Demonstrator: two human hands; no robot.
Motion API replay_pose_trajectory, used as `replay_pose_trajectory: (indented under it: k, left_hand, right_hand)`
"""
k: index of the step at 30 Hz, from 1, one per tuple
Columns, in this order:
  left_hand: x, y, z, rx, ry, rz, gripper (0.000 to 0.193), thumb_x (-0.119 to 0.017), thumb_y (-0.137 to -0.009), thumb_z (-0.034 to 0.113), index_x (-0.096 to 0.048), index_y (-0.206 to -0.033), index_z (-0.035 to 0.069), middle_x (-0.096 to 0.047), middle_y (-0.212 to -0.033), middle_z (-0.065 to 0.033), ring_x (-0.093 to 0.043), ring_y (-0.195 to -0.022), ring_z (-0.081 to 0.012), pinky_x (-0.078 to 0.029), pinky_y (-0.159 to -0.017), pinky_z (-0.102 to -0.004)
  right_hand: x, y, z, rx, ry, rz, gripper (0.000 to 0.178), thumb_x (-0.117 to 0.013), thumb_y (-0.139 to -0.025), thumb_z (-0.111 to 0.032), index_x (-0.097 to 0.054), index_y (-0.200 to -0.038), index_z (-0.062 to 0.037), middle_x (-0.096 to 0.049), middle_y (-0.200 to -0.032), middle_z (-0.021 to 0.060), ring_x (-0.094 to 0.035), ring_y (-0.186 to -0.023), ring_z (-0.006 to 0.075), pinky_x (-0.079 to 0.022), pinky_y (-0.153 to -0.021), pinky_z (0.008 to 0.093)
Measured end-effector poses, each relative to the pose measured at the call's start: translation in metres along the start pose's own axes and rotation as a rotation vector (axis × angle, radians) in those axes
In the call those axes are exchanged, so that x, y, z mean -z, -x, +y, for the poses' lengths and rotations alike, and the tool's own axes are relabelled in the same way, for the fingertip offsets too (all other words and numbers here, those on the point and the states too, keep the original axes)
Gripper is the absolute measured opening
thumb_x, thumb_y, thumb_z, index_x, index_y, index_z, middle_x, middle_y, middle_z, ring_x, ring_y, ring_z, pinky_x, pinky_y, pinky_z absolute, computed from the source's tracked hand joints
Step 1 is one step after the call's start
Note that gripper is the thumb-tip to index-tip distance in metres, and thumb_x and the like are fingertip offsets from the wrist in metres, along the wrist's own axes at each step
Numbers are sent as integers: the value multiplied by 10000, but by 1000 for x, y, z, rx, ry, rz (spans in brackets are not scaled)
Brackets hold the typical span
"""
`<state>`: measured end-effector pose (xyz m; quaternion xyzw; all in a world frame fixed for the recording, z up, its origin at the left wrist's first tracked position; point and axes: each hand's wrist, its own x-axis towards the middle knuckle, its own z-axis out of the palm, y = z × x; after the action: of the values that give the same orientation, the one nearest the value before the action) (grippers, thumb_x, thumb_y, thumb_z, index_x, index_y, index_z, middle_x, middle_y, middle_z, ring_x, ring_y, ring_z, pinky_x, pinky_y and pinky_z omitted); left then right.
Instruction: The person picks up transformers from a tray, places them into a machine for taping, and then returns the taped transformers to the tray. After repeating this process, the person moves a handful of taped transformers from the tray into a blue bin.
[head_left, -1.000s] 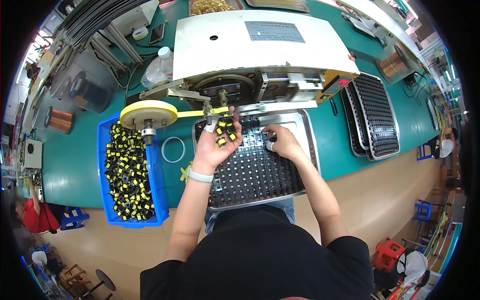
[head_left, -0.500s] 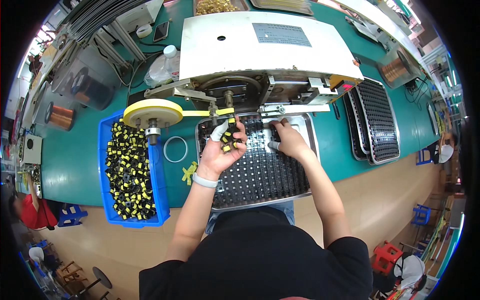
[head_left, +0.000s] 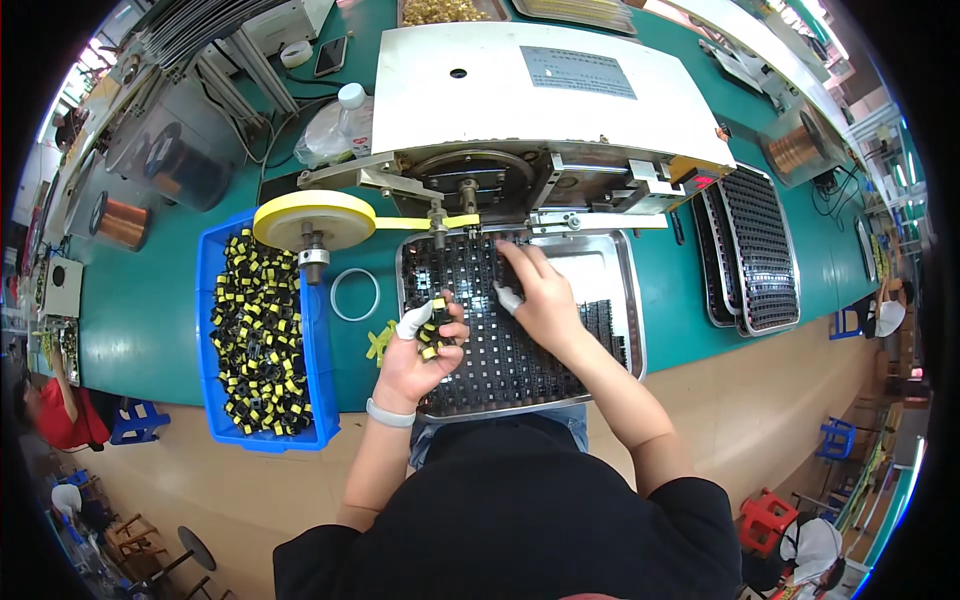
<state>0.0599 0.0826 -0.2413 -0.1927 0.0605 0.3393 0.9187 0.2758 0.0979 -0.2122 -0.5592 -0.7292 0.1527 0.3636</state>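
My left hand (head_left: 425,355), palm up, is closed round several small black bobbins wrapped in yellow tape (head_left: 432,335). A white cover sits on its thumb, and it is held over the near left part of a metal tray (head_left: 641,330). Rows of black bobbins (head_left: 490,365) fill most of that tray. My right hand (head_left: 545,300) reaches to the tray's far middle, fingertips and covered thumb bent down round black bobbins at the edge of the rows. Bare metal shows to its right. Just beyond, yellow tape runs from a roll (head_left: 315,220) to the spindle of a white taping machine (head_left: 480,90).
A blue bin (head_left: 325,400) full of yellow-taped bobbins stands left. Between bin and tray lie a pale ring (head_left: 355,295) and yellow tape scraps (head_left: 381,342). Stacked trays of black parts (head_left: 755,240) sit right. A bottle (head_left: 352,105) and phone (head_left: 330,56) lie behind; other people sit nearby.
My left hand has drawn back from the spindle toward me, still holding the taped bobbins. My right hand has moved left over the tray, and more bare metal shows to its right.
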Motion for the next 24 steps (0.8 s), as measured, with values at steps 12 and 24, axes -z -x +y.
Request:
replay_pose_trajectory:
  k: [12, 24]
  left_hand:
    - [11, 13, -3, -51, -34, 4, 256, -536, -958, 213, -588, -1184, 106, -533, -1050, -30, -479, -850, -138, -418, -645, -271]
    - [11, 15, -1, -86, -52, -6, 254, -547, -951, 208, -590, -1182, 113, -538, -1064, -24, -475, -856, -141, -418, -652, -275]
  right_hand:
    - [-51, -19, -2, 329, 225, 264, 581, -645, -695, 13, -526, -1264, 28, -586, -1022, 144, -597, -805, 266, -530, -646, 333]
    - [-63, -34, 18, 480, 388, 351, 377, -648, -740, -33, -590, -1103, 48, -607, -992, 149, -587, -738, 238, -516, -587, 294]
